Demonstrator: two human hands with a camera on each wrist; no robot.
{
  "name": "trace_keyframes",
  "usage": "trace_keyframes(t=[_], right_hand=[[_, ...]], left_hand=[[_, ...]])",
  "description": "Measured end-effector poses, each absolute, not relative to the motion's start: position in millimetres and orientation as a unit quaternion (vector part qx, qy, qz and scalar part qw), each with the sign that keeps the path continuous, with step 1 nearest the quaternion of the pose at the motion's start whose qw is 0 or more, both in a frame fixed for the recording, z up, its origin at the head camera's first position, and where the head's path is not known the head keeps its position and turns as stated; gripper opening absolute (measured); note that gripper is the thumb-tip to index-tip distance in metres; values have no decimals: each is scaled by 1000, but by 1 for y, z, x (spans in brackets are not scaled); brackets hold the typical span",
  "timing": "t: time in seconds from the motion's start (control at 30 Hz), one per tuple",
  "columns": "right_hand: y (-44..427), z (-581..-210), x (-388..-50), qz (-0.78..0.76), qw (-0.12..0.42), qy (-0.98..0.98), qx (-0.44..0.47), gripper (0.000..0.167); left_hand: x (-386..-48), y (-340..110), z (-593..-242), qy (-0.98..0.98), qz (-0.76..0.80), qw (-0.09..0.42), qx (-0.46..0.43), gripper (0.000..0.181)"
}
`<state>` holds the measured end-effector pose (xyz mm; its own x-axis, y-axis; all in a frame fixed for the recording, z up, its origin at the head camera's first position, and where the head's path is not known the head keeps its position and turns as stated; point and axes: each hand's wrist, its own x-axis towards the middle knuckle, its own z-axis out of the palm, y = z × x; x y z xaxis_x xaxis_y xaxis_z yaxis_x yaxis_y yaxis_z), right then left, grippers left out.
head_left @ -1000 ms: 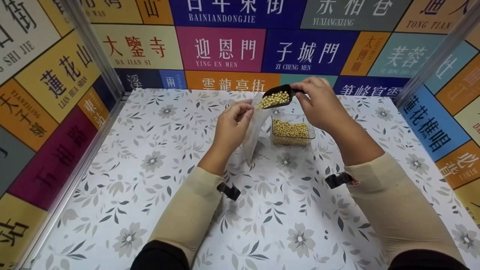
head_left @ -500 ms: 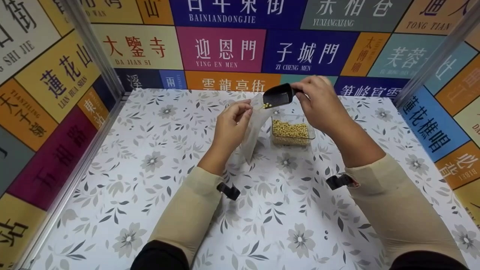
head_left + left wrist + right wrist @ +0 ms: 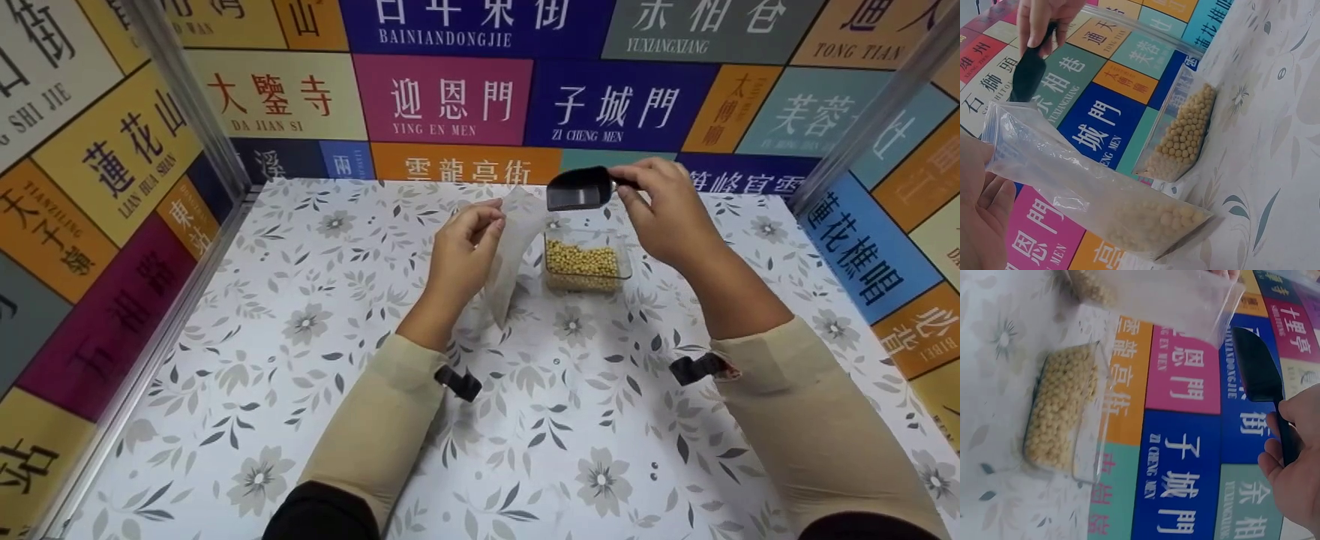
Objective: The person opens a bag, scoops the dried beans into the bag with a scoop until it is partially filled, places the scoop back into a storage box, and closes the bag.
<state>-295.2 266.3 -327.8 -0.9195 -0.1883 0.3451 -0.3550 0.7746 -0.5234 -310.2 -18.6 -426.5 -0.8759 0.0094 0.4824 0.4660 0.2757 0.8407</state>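
Note:
My left hand [image 3: 466, 244] pinches the top edge of a clear plastic zip bag [image 3: 516, 247], which stands upright on the table. In the left wrist view, soybeans [image 3: 1145, 222] fill the bag's bottom. My right hand [image 3: 664, 214] grips the handle of a black scoop [image 3: 579, 189], held level with the bag's mouth and just right of it. No beans show in the scoop. Below it sits a clear rectangular container [image 3: 585, 283], with many soybeans [image 3: 1064, 408] inside.
A white tablecloth with grey flowers and leaves [image 3: 304, 322] covers the table. Panels with printed place names [image 3: 442, 97] stand along the back and both sides, joined by metal corner posts [image 3: 199, 97].
Soybeans in the scoop have slid out into the bag. The right hand and scoop have then moved right, away from the bag's mouth. My left hand has stayed put.

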Motion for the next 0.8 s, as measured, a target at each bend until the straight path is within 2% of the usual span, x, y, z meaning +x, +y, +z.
trace_keyframes(t=[0.33, 0.8], right_hand=[[313, -362, -297, 323, 96, -937, 87, 43], [348, -417, -303, 287, 37, -954, 71, 40]], left_hand=[[-311, -19, -428, -771, -581, 204, -163, 13], [-311, -19, -429, -771, -578, 207, -168, 14]])
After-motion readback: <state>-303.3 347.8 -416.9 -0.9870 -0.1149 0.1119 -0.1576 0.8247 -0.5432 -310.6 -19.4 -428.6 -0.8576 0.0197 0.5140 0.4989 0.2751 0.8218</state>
